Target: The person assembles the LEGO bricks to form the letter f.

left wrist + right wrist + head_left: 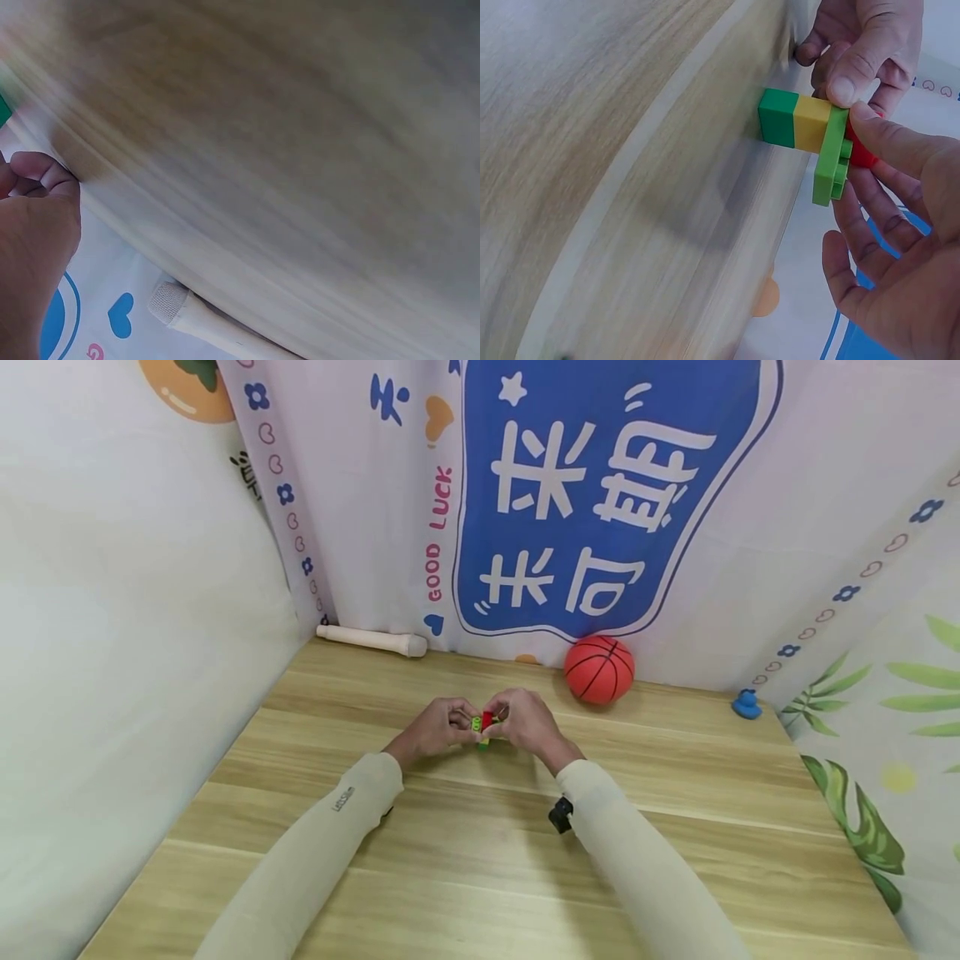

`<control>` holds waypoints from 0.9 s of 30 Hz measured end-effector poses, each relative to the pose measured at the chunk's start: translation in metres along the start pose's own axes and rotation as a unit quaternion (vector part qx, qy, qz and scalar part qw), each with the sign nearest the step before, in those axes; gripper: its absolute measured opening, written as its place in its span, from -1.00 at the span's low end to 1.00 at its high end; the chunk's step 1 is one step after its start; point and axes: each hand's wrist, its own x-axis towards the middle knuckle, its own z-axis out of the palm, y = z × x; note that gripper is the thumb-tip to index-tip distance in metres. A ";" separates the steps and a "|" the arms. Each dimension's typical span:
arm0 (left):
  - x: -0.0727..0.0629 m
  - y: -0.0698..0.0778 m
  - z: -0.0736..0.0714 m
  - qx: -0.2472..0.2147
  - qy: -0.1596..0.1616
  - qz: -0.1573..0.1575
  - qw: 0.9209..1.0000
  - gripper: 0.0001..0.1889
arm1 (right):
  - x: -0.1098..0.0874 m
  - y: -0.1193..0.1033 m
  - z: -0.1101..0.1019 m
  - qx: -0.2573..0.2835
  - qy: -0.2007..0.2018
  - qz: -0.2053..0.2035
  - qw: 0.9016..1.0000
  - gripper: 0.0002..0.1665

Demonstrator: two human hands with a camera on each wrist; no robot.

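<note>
Between both hands is a small stack of toy building bricks: a dark green brick [778,118], a yellow brick [811,122], a longer light green brick [824,178] laid across them and a red brick [863,154] on its studded side. My right hand [527,722] pinches the red brick between thumb and fingers. From the other side, my left hand [437,728] grips the stack by its light green brick, the thumb lying at its end. In the left wrist view only the left hand [37,217] and a green corner show; its fingertips are partly hidden.
A white microphone [372,640] lies along the table's back edge at left. Against the printed backdrop sit a red basketball [599,669] and, at the far right corner, a blue toy duck [747,704]. The wooden table [480,877] extends toward me.
</note>
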 end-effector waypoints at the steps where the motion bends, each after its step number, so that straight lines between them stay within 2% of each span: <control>1: 0.000 0.000 0.000 0.001 -0.001 -0.003 1.000 -0.70 | 0.000 0.000 0.000 -0.002 0.000 0.000 1.000 -0.71; 13: 0.002 0.001 0.002 -0.004 0.002 -0.004 1.000 -0.72 | -0.003 -0.001 -0.001 -0.039 -0.002 -0.012 0.999 -0.72; 19: 0.004 0.000 0.004 -0.006 -0.004 -0.004 1.000 -0.70 | -0.008 0.005 -0.004 -0.057 -0.028 -0.042 0.997 -0.65; 23: 0.004 -0.001 0.002 -0.004 -0.003 -0.013 1.000 -0.70 | -0.016 0.011 -0.010 -0.042 -0.054 -0.058 0.996 -0.52; 27: 0.004 0.000 0.000 -0.005 0.005 -0.023 1.000 -0.68 | -0.030 0.021 -0.022 -0.006 -0.054 -0.040 0.998 -0.43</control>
